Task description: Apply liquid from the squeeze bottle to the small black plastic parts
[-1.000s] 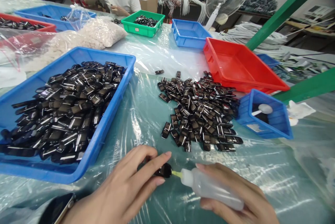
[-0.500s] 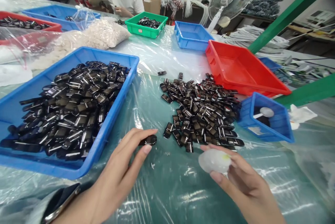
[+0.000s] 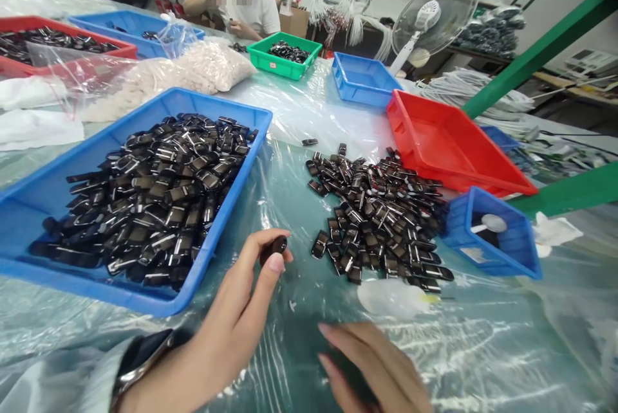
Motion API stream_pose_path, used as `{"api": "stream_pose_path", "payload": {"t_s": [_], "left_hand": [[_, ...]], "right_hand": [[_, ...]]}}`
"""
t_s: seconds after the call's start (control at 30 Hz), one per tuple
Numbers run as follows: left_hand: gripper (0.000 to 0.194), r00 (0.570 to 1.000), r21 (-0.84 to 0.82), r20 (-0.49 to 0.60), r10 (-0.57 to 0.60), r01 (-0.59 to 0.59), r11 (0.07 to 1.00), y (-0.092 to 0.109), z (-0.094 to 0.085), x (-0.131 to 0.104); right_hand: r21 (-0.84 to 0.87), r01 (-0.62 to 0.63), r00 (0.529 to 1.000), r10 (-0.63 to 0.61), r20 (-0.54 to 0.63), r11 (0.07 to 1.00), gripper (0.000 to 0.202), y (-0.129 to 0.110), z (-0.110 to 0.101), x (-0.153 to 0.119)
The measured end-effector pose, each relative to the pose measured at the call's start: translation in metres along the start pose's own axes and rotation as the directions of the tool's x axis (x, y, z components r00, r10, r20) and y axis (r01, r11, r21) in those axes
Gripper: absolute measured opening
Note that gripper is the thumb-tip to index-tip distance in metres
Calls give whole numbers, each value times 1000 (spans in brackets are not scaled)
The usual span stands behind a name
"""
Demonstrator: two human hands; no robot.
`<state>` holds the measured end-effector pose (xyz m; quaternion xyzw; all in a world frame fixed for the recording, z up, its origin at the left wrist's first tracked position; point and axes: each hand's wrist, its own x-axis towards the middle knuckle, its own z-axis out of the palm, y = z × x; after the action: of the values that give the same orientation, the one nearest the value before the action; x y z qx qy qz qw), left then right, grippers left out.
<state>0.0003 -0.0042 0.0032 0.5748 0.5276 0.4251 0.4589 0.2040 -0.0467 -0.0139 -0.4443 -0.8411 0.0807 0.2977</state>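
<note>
My left hand pinches a small glossy black plastic piece between thumb and fingers, above the plastic-covered table. At the lower middle, my right hand is slightly blurred, its thumb and fingers apart with nothing visible between them. Just beyond it lies a whitish translucent lump with a yellowish tip; its kind I cannot tell. Farther off is a loose pile of black pieces with shiny brownish faces. Many similar pieces fill the large blue tray on the left.
A red tray and a small blue bin with a white scoop in it flank the pile on the right. Beyond are a green tray, a blue tray and a bag of beige pieces. A person sits across the table.
My right hand has let go of the whitish lump, which now lies on the table, and has moved down and left. My left hand has turned the black piece more upright.
</note>
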Motion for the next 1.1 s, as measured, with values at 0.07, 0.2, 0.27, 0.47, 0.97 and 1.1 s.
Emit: {"api": "stream_pose_path", "payload": {"t_s": [0.07, 0.2, 0.27, 0.47, 0.97, 1.1], "left_hand": [[21, 1000, 17, 8, 24, -24, 1000, 1, 0, -2], [24, 994, 127, 73, 76, -84, 988, -3, -1, -9], [25, 987, 160, 115, 109, -126, 979, -6, -1, -12], [27, 967, 152, 161, 197, -221, 963, -12, 0, -14], [33, 900, 233, 336, 278, -365, 901, -9, -2, -14], [34, 876, 230, 371, 308, -408, 883, -10, -3, -15]], "right_hand": [[-17, 25, 997, -23, 75, 1000, 30, -9, 18, 14], [2, -11, 996, 10, 90, 1000, 26, -13, 33, 36], [57, -41, 997, 38, 60, 998, 25, -11, 28, 40], [229, -138, 990, 132, 41, 964, 19, -8, 15, 38], [588, -234, 962, 271, 27, 775, 29, -2, -1, 38], [745, -317, 921, 378, 94, 587, 30, -5, -4, 37]]}}
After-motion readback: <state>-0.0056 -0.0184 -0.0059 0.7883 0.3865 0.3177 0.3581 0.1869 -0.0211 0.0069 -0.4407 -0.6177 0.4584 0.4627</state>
